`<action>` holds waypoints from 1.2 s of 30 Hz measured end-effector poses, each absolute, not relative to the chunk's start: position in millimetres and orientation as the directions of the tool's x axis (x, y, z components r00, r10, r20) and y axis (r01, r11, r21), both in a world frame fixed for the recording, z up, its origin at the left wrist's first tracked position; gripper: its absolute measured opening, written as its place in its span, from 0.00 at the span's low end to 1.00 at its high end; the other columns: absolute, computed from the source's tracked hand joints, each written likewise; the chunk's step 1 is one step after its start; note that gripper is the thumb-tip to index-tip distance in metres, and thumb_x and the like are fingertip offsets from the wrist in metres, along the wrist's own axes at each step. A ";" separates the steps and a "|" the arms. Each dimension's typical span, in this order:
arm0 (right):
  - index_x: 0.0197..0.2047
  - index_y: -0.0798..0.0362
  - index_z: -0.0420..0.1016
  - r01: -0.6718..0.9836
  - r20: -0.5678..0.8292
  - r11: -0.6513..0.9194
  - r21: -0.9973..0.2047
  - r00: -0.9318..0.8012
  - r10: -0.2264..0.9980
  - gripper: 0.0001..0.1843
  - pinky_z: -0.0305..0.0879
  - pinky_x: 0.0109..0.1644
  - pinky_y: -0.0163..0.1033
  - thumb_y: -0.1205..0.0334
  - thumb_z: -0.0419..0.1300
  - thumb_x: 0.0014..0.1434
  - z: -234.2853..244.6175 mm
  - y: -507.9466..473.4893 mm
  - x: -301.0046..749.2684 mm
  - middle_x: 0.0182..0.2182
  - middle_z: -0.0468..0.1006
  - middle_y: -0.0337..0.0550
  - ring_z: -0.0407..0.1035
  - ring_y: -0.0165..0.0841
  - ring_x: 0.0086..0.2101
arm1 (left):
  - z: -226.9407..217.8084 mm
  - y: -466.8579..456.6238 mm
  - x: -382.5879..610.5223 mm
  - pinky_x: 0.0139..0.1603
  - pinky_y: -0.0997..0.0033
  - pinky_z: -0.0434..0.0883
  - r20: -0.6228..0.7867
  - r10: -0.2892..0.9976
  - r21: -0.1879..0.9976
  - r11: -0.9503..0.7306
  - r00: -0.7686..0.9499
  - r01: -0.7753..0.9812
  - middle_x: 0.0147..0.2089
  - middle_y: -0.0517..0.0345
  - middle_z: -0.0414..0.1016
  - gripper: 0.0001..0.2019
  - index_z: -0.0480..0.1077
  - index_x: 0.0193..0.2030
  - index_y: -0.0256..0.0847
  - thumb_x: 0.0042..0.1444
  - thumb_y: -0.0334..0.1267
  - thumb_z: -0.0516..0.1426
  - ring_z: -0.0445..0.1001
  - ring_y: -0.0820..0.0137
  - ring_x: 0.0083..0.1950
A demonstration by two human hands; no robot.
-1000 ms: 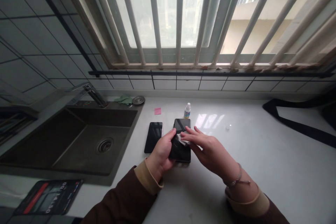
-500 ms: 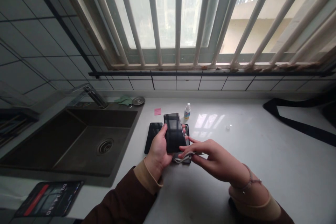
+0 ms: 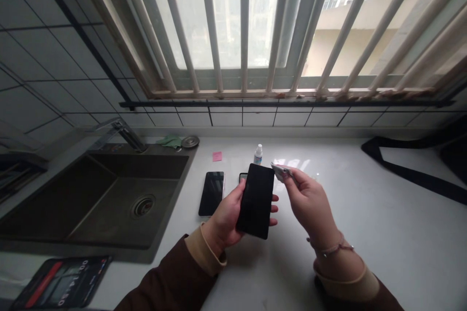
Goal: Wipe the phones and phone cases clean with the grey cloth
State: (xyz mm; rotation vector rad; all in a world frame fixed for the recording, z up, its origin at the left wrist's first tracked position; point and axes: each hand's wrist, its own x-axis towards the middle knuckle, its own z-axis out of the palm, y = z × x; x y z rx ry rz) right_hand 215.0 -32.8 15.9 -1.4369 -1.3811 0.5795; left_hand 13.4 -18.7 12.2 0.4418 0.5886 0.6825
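I see a shiny white counter (image 3: 386, 238). A black phone (image 3: 211, 193) lies flat on it, near a little pink paper (image 3: 217, 156). A small white bottle (image 3: 258, 156) stands up, and a black strap (image 3: 371, 146) lies far to the right.

On my left I see a sink (image 3: 113, 209) with a tap (image 3: 128, 135). At its far right corner lie a green cloth (image 3: 170, 141) and a metal disc (image 3: 190, 142). On the tabletop (image 3: 372, 233) lie a pink note (image 3: 217, 156) and, to my right, a black strap (image 3: 401, 170).
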 end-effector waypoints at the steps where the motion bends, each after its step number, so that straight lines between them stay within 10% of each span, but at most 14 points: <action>1: 0.58 0.45 0.84 0.473 0.340 0.223 -0.852 0.177 0.923 0.18 0.77 0.59 0.50 0.50 0.59 0.73 16.0 -34.7 211.6 0.52 0.88 0.46 0.82 0.46 0.52 | 11.3 -18.3 13.7 0.55 0.46 0.79 -0.352 0.704 0.552 0.688 0.616 -0.471 0.59 0.29 0.80 0.34 0.74 0.68 0.31 0.75 0.60 0.47 0.83 0.49 0.53; 7: 0.56 0.44 0.86 0.442 0.316 0.353 -0.825 -0.158 0.936 0.16 0.78 0.60 0.48 0.57 0.59 0.72 15.7 -40.7 200.8 0.52 0.88 0.44 0.83 0.45 0.53 | 6.2 -9.4 11.7 0.61 0.50 0.77 -0.333 0.811 0.531 0.583 0.481 -0.615 0.61 0.35 0.81 0.31 0.75 0.66 0.32 0.76 0.56 0.47 0.82 0.51 0.57; 16: 0.58 0.53 0.84 0.338 0.255 0.103 -0.935 0.446 0.858 0.24 0.78 0.57 0.54 0.45 0.58 0.74 15.6 -31.2 223.1 0.48 0.88 0.50 0.82 0.48 0.49 | 17.9 -18.8 11.5 0.54 0.47 0.79 -0.330 0.706 0.555 0.682 0.626 -0.476 0.57 0.25 0.80 0.37 0.71 0.68 0.27 0.75 0.60 0.45 0.83 0.49 0.51; 28: 0.72 0.51 0.72 0.729 0.474 0.518 -0.448 -0.297 0.829 0.28 0.64 0.75 0.62 0.74 0.51 0.73 -9.3 -26.5 206.9 0.68 0.74 0.54 0.68 0.47 0.68 | 7.3 -20.5 13.5 0.49 0.50 0.81 -0.372 0.604 0.542 0.758 0.705 -0.363 0.48 0.36 0.84 0.33 0.76 0.63 0.33 0.75 0.60 0.46 0.86 0.51 0.45; 36: 0.76 0.54 0.65 0.657 0.394 0.681 -0.323 -0.561 0.728 0.34 0.65 0.75 0.57 0.80 0.53 0.69 -11.1 -32.1 194.8 0.70 0.71 0.57 0.67 0.45 0.69 | 5.2 -15.7 25.3 0.70 0.61 0.71 -0.285 0.737 0.430 0.670 0.613 -0.606 0.57 0.35 0.82 0.30 0.75 0.64 0.27 0.78 0.52 0.45 0.78 0.57 0.66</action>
